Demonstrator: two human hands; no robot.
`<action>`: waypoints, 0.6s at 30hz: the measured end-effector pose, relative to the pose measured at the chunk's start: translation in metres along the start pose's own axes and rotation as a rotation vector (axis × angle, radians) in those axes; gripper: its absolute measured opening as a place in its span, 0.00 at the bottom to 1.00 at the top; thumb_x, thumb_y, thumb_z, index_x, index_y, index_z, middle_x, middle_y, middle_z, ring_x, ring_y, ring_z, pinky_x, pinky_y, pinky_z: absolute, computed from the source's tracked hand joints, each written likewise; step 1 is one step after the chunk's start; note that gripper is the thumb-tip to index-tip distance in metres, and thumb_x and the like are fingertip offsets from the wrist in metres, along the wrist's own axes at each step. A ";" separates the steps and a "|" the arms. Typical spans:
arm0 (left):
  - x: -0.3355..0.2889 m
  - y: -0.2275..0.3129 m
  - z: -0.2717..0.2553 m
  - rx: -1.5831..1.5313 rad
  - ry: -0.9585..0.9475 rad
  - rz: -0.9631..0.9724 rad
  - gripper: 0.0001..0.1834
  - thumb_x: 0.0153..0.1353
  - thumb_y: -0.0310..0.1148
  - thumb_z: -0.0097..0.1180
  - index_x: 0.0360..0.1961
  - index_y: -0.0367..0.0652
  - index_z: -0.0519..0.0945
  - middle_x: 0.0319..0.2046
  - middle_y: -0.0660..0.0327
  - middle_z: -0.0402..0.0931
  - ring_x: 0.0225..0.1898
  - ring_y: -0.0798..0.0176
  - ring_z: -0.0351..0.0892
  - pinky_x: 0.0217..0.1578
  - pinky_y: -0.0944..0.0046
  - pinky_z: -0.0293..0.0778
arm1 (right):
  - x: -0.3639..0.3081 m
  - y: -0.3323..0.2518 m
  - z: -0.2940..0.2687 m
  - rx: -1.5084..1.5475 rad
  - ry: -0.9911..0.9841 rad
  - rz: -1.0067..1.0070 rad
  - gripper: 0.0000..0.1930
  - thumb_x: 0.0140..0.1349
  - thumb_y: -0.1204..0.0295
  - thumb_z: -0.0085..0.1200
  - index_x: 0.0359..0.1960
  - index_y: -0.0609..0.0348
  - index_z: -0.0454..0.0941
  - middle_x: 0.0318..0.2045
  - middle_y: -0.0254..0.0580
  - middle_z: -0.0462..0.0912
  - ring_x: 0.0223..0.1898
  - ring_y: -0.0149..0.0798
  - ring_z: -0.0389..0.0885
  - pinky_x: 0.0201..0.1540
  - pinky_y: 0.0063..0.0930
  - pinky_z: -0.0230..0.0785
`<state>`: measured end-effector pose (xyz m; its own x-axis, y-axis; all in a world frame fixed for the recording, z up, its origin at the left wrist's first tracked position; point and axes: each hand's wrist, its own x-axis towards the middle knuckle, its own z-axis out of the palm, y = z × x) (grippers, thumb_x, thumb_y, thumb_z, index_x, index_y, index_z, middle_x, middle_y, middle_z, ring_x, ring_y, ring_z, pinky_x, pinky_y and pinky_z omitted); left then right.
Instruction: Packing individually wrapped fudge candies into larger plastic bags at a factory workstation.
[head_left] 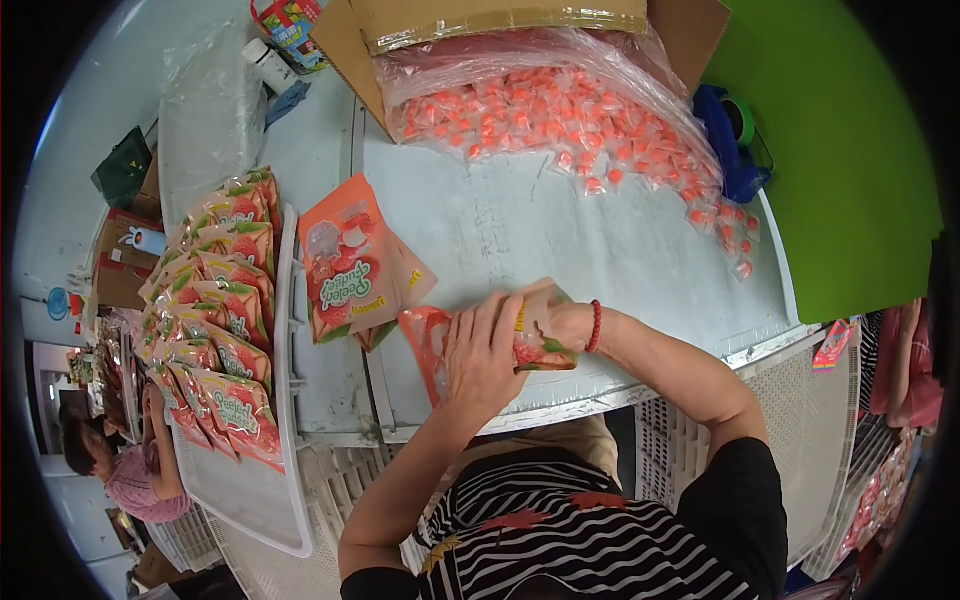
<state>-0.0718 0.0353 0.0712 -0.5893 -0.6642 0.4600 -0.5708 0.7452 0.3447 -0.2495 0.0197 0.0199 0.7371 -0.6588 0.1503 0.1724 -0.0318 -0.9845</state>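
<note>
- The pale worktable point(480, 220) spans the middle of the view; its near edge runs just in front of the person's body
- The open cardboard carton point(345, 50) lies at the far side, its plastic lining spilling toward the person; the lining holds a broad heap of small wrapped red pieces point(530, 105), some of them loose on the tabletop, so by the look of it plenty is left to pack
- The white tray point(290, 350) stands at the left; overlapping rows of plump pouches point(235, 405) fill much of it, which I judge to be the finished share
- The small stack of pouches point(345, 270) lies on the tabletop between the tray and the hands; whether these are filled I cannot tell
- The pouch in hand point(545, 352) lies near the table's front edge, under and between both hands, partly covered; it seems midway through handling, not yet set with the others
- The left hand point(480, 350) lies across that pouch, back upward, fingers close together and pointing away from the body; whether it grips or only presses I cannot tell
- The right hand point(570, 325) meets the pouch's right end, forearm angled in from the right; its fingers are mostly hidden, so their closure I cannot tell
- A red beaded bracelet point(596, 326) circles the right wrist
</note>
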 end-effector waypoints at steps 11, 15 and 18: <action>-0.036 -0.031 -0.047 0.074 -0.022 -0.333 0.48 0.32 0.32 0.73 0.59 0.41 0.64 0.52 0.54 0.69 0.51 0.47 0.69 0.50 0.50 0.64 | 0.039 -0.020 -0.172 -1.243 0.883 0.210 0.20 0.61 0.63 0.52 0.53 0.56 0.73 0.54 0.49 0.74 0.56 0.51 0.71 0.54 0.42 0.68; -0.055 -0.030 -0.055 0.089 0.037 -0.397 0.48 0.35 0.33 0.75 0.59 0.38 0.62 0.51 0.51 0.70 0.51 0.46 0.70 0.52 0.52 0.66 | 0.096 -0.003 -0.175 -1.530 1.080 0.357 0.22 0.63 0.57 0.49 0.56 0.52 0.72 0.62 0.51 0.64 0.64 0.56 0.59 0.59 0.59 0.57; -0.067 -0.026 -0.064 0.061 0.078 -0.512 0.46 0.37 0.30 0.72 0.59 0.38 0.62 0.49 0.49 0.70 0.50 0.44 0.71 0.52 0.52 0.67 | 0.109 0.024 -0.164 -1.671 1.033 0.471 0.24 0.64 0.52 0.45 0.57 0.48 0.70 0.64 0.54 0.58 0.65 0.59 0.53 0.59 0.71 0.46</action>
<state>0.0189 0.0640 0.0837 -0.1829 -0.9345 0.3053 -0.8084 0.3197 0.4942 -0.2718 -0.1762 -0.0019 -0.1471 -0.9017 0.4065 -0.9873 0.1086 -0.1164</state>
